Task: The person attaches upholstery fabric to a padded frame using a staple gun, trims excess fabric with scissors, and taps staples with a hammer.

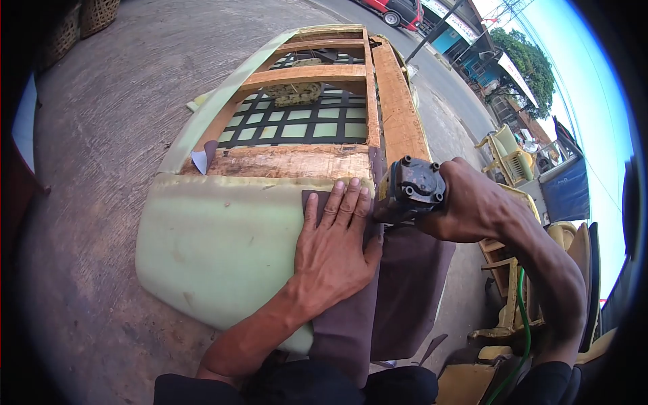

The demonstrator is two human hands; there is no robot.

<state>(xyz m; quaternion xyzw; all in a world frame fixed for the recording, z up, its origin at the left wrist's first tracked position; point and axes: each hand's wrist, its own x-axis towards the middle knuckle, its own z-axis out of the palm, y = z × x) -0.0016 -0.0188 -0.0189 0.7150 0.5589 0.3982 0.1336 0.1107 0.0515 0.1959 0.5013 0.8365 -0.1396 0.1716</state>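
Note:
My left hand (334, 246) lies flat with its fingers stretched out. It presses dark purple-brown fabric (344, 327) against the pale green foam (216, 233) of a sofa frame. My right hand (469, 202) is wrapped round a black pneumatic staple gun (413, 185), whose nose is hidden behind its body. The gun is at the frame's edge, just right of my left fingertips. Beyond my hands, bare wooden rails (290, 162) surround black webbing straps (297, 128) woven over green foam. More of the fabric hangs down on the right side.
A green air hose (523, 324) runs down beside my right arm. Wooden chair frames (509, 158) and cushions stand at the right. Rough concrete (101, 169) lies to the left, with wicker baskets (98, 17) at the top. A red vehicle (391, 10) is on the street.

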